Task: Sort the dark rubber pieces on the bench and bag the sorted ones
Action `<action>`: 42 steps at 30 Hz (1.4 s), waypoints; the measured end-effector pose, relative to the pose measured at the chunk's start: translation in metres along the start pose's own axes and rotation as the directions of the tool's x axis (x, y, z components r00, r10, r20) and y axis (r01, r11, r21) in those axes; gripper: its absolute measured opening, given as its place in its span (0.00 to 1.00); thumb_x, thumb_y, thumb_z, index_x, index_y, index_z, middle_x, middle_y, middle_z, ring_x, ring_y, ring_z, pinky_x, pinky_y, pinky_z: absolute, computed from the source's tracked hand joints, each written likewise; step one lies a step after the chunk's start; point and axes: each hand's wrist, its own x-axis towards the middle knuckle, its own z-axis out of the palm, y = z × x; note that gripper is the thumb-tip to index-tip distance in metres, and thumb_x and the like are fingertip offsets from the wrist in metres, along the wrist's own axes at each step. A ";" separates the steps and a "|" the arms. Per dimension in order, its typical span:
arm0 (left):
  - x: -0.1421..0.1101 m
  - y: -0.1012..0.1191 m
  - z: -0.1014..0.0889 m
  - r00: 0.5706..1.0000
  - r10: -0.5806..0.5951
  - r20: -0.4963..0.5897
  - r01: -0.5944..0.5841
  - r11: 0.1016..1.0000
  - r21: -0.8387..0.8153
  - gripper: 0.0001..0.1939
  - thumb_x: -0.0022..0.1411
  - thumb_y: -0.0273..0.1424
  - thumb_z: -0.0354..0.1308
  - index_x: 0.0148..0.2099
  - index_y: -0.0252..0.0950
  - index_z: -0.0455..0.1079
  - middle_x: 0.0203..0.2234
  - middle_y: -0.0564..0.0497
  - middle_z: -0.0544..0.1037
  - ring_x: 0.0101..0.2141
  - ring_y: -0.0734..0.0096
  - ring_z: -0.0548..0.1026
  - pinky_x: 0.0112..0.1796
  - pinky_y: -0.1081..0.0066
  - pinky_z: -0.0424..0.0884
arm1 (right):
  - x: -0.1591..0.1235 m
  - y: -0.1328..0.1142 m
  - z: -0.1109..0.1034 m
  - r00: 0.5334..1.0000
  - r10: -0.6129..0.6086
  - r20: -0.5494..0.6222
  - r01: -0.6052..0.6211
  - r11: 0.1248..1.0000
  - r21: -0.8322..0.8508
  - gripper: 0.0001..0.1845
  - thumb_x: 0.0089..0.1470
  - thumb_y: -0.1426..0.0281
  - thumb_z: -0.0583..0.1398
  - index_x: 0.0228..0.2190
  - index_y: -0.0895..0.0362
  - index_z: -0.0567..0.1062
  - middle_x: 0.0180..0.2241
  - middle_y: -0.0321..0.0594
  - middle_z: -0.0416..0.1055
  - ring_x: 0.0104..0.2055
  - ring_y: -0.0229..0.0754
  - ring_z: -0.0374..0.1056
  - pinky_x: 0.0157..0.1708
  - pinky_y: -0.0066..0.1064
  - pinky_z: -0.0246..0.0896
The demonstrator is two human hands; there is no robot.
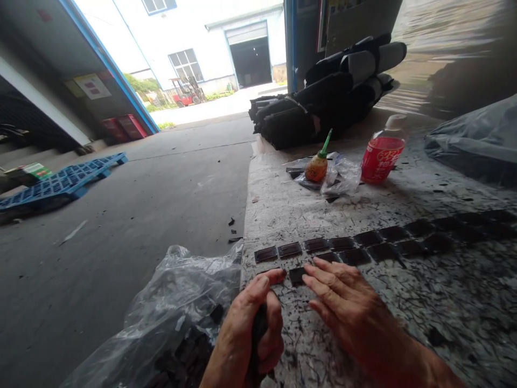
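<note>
Two rows of dark pieces down on the speckled tabletop [278, 215], well along by the look of it: a far row [317, 244] nearly to its left edge, a near row [383, 251] a little short of that. At the near row's left end, one small black piece [297, 276], just at the tips of the right hand [347, 293], spread flat and gripping nothing visible. Over to the left hand [244, 310]: curled closed around something dark [259, 326], too shadowed to identify. Unfilled as yet: a short stretch toward the edge. Black scraps [177, 355] heaped in the clear plastic bag [194, 275]; spare or waste, impossible to tell.
</note>
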 end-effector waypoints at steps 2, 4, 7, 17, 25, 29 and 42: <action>-0.004 -0.003 -0.001 1.000 -0.012 0.017 0.012 1.000 -0.022 0.15 0.63 0.41 0.52 0.45 0.35 0.69 0.17 0.61 0.60 0.13 0.87 0.46 0.11 0.84 0.47 | 0.000 0.006 -0.008 0.998 0.041 -0.056 -0.045 0.996 -0.071 0.13 0.60 0.73 0.54 0.43 0.58 0.76 0.44 0.44 0.75 0.49 0.48 0.67 0.48 0.41 0.56; -0.009 -0.006 -0.004 0.998 -0.018 0.056 0.022 0.998 -0.065 0.16 0.61 0.42 0.55 0.44 0.35 0.69 0.16 0.62 0.60 0.12 0.88 0.47 0.11 0.84 0.48 | 0.001 0.009 -0.012 0.994 0.080 -0.070 -0.089 0.986 -0.137 0.14 0.60 0.74 0.54 0.42 0.58 0.77 0.42 0.47 0.75 0.46 0.49 0.67 0.44 0.42 0.58; -0.013 -0.012 -0.008 0.994 -0.032 0.104 0.046 0.989 -0.137 0.15 0.61 0.40 0.56 0.45 0.36 0.70 0.16 0.62 0.62 0.11 0.89 0.48 0.12 0.84 0.48 | 0.004 0.009 -0.009 0.996 0.090 -0.007 -0.090 0.983 -0.158 0.14 0.58 0.75 0.54 0.41 0.58 0.78 0.42 0.49 0.74 0.47 0.52 0.65 0.46 0.46 0.58; -0.007 -0.034 0.001 0.966 -0.173 0.193 0.201 0.971 -0.133 0.27 0.64 0.50 0.45 0.53 0.35 0.62 0.24 0.55 0.70 0.13 0.85 0.57 0.13 0.81 0.53 | -0.001 -0.004 -0.032 0.959 0.248 0.140 -0.273 0.939 0.211 0.11 0.61 0.68 0.54 0.40 0.53 0.76 0.38 0.41 0.72 0.42 0.45 0.67 0.42 0.37 0.65; -0.002 -0.048 0.006 0.920 -0.283 0.271 0.278 0.959 0.058 0.37 0.59 0.58 0.44 0.58 0.34 0.58 0.14 0.57 0.68 0.12 0.79 0.59 0.16 0.79 0.53 | 0.001 -0.031 -0.044 0.909 0.210 0.361 -0.346 0.863 0.369 0.10 0.48 0.78 0.60 0.29 0.51 0.76 0.32 0.34 0.73 0.37 0.42 0.68 0.39 0.35 0.64; 0.004 -0.053 0.001 0.929 -0.167 0.331 0.071 0.957 0.283 0.29 0.58 0.54 0.51 0.47 0.33 0.69 0.11 0.58 0.63 0.13 0.79 0.56 0.18 0.77 0.53 | -0.007 -0.023 -0.042 0.895 0.244 0.372 -0.383 0.849 0.364 0.08 0.48 0.79 0.58 0.27 0.53 0.72 0.29 0.31 0.74 0.33 0.39 0.70 0.36 0.31 0.62; 0.023 -0.044 0.012 0.948 -0.188 0.255 -0.014 0.780 0.626 0.23 0.59 0.48 0.53 0.28 0.34 0.74 0.16 0.53 0.72 0.13 0.81 0.52 0.16 0.76 0.45 | 0.009 0.002 -0.061 0.605 0.407 0.685 -0.784 0.452 0.425 0.04 0.52 0.67 0.58 0.29 0.54 0.72 0.25 0.32 0.72 0.27 0.37 0.67 0.26 0.25 0.60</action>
